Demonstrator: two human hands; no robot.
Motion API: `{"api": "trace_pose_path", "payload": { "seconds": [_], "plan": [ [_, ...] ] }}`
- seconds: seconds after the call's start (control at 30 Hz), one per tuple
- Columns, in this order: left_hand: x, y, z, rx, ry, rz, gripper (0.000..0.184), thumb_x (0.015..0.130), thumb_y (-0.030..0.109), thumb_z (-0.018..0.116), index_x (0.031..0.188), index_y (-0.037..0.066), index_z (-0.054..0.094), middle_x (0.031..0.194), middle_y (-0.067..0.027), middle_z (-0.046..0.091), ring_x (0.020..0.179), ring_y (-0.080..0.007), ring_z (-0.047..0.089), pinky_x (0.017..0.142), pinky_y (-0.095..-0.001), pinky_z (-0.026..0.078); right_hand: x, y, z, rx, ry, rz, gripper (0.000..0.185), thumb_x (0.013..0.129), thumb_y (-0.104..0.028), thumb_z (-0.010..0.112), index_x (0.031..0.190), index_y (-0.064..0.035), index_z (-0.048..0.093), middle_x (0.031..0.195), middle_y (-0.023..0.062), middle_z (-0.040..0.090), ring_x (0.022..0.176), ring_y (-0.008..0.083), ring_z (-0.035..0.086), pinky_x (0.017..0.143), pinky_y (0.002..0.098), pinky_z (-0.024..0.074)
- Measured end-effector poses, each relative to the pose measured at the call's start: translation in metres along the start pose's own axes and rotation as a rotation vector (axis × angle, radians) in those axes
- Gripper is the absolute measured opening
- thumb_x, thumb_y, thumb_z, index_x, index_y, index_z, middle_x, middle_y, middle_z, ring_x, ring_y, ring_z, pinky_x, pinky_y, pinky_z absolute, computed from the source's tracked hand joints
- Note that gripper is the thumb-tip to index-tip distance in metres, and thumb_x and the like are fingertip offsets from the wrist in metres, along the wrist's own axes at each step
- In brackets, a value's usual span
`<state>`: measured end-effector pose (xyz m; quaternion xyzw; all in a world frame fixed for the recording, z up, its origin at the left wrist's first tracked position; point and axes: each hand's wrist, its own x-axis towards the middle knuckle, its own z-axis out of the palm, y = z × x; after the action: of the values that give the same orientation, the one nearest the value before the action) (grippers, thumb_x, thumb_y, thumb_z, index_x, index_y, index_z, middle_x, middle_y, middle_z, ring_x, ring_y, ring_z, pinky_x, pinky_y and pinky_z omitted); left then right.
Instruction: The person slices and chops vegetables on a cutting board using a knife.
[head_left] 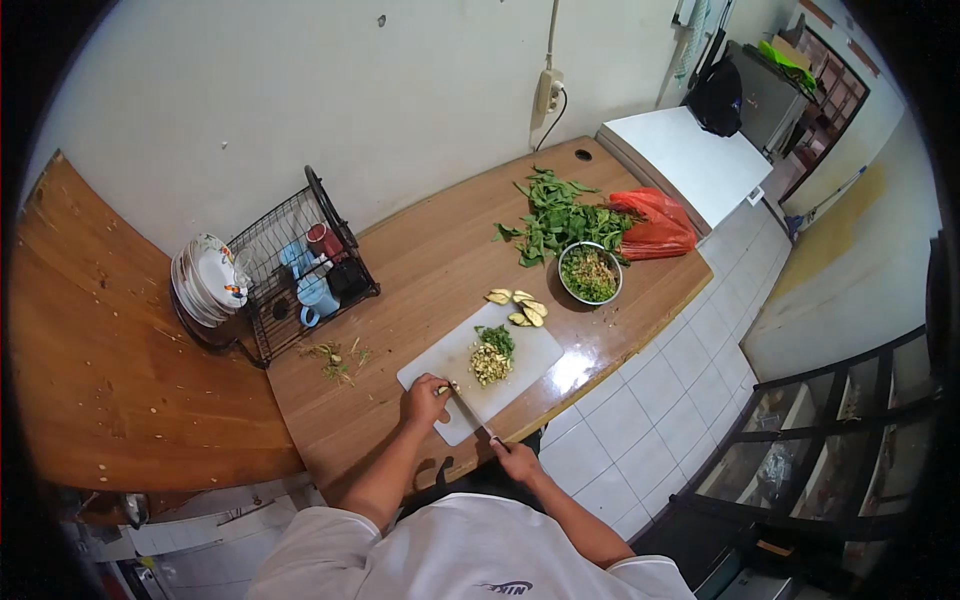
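Note:
My right hand point(516, 462) is closed around the dark handle of a kitchen knife point(470, 411), whose blade slants across the near left part of a white cutting board point(419, 370). Beside the blade's tip, my left hand point(427, 400) has its fingers curled together over a small pale vegetable piece point(444, 389), mostly covered. On the board lie a heap of diced pale vegetable point(490, 366) and some chopped green leaves point(495, 341). Several pale slices with dark skin, like eggplant point(528, 314), rest at the board's far edge.
Behind the board stand a bowl of chopped greens point(590, 273), leafy stalks point(552, 210) and a red plastic bag point(655, 222). A wire dish rack point(262, 312) holds cups and plates at left, near vegetable scraps point(340, 362). The table edge point(600, 375) runs along the right.

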<state>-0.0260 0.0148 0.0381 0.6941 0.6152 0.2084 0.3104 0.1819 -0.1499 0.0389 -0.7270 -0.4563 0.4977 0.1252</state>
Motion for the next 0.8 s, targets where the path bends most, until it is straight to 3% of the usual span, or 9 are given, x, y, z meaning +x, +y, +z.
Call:
{"api": "trace_pose_path", "payload": {
  "seconds": [0.17, 0.33, 0.43, 0.53, 0.8],
  "plan": [
    [0.003, -0.002, 0.004, 0.041, -0.009, -0.006, 0.018, 0.079, 0.023, 0.078, 0.095, 0.014, 0.079, 0.093, -0.0019, 0.069, 0.084, -0.023, 0.068, 0.073, -0.0368, 0.054, 0.023, -0.006, 0.006, -0.067, -0.062, 0.091, 0.075, 0.096, -0.069, 0.042, 0.126, -0.0054, 0.066, 0.12, 0.0293, 0.066, 0.118, 0.0457, 0.06, 0.103, 0.0481, 0.0461],
    [0.002, 0.001, 0.001, 0.003, -0.003, -0.049, 0.016, 0.08, 0.026, 0.08, 0.091, 0.016, 0.08, 0.09, -0.0003, 0.069, 0.083, -0.0216, 0.068, 0.071, -0.0372, 0.054, 0.005, 0.001, 0.006, 0.028, 0.051, -0.008, 0.076, 0.096, -0.069, 0.043, 0.122, -0.0024, 0.068, 0.119, 0.0317, 0.065, 0.119, 0.0457, 0.06, 0.103, 0.0486, 0.0461],
    [0.0, 0.0, 0.005, 0.039, 0.028, -0.014, 0.016, 0.079, 0.029, 0.081, 0.089, 0.016, 0.08, 0.089, -0.0009, 0.069, 0.082, -0.0217, 0.068, 0.069, -0.0377, 0.054, -0.008, 0.008, -0.005, 0.066, -0.058, 0.074, 0.075, 0.097, -0.068, 0.043, 0.123, -0.0018, 0.068, 0.118, 0.0325, 0.065, 0.12, 0.0456, 0.06, 0.104, 0.0479, 0.0456],
    [0.0, -0.002, 0.005, 0.044, 0.034, 0.028, 0.017, 0.08, 0.03, 0.081, 0.09, 0.017, 0.08, 0.089, -0.001, 0.069, 0.082, -0.0221, 0.068, 0.069, -0.0378, 0.054, -0.017, 0.007, -0.008, 0.044, 0.001, 0.047, 0.071, 0.097, -0.066, 0.045, 0.115, -0.0027, 0.072, 0.109, 0.0298, 0.069, 0.112, 0.0453, 0.064, 0.098, 0.047, 0.0482],
    [0.005, -0.004, 0.004, 0.072, -0.022, -0.005, 0.013, 0.081, 0.026, 0.078, 0.09, 0.016, 0.08, 0.094, -0.0002, 0.071, 0.085, -0.0234, 0.069, 0.072, -0.0376, 0.055, -0.008, 0.005, -0.006, 0.064, -0.034, -0.002, 0.072, 0.097, -0.067, 0.045, 0.118, -0.0028, 0.07, 0.109, 0.0294, 0.069, 0.112, 0.0458, 0.063, 0.098, 0.0467, 0.0483]
  ]
}}
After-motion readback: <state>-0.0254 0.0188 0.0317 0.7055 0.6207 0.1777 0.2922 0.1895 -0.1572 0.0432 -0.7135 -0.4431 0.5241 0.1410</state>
